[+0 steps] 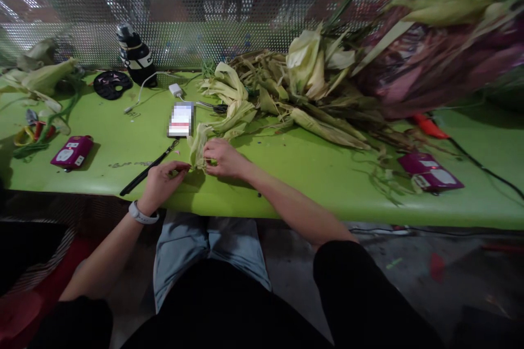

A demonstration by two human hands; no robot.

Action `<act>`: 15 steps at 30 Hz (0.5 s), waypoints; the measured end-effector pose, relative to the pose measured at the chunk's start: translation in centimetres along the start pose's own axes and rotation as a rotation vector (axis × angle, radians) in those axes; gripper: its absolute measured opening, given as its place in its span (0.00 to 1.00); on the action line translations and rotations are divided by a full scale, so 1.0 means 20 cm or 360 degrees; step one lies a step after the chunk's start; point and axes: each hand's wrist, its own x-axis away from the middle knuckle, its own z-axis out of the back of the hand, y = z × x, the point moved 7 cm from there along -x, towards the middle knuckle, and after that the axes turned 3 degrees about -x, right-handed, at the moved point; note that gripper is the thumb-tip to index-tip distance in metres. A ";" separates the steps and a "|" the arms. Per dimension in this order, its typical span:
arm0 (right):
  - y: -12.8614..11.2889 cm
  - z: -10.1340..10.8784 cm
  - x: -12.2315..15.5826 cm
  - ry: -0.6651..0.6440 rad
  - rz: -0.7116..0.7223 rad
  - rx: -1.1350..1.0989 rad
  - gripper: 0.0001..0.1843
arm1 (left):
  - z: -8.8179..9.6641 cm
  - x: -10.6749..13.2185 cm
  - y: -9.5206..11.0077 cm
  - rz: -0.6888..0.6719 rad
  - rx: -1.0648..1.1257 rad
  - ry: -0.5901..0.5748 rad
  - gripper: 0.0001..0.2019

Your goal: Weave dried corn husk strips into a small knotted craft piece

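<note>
Both my hands meet over the table's near half, at the bunched end of a pale corn husk braid (200, 142). My right hand (224, 158) is curled round the end of the husk from the right. On the left, my left hand (166, 179), with a pale watch on its wrist, pinches at the husk's edge with thumb and fingertips. From there the braid runs back and right toward a heap of dry corn husks (262, 79). The exact strands between my fingers are too small to make out.
On the green table (245, 196) lie a phone (180, 119) with a black strap, a charger (176, 90), a black bottle (135, 57), scissors (35, 128) and two purple boxes (72, 152). A filled pink bag (429, 65) stands right. Perforated metal (184, 16) closes the back.
</note>
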 end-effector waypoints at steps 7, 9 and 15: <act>-0.01 0.01 0.02 0.0101 -0.0129 -0.0396 0.04 | -0.02 0.01 0.02 -0.0171 -0.0063 -0.0081 0.11; 0.00 -0.01 0.02 0.0137 -0.0195 -0.0637 0.03 | -0.03 0.01 0.04 -0.0255 -0.0125 -0.0098 0.13; 0.05 -0.06 0.02 0.0217 -0.0437 -0.1144 0.03 | -0.04 0.02 0.08 -0.0374 -0.0429 -0.0132 0.13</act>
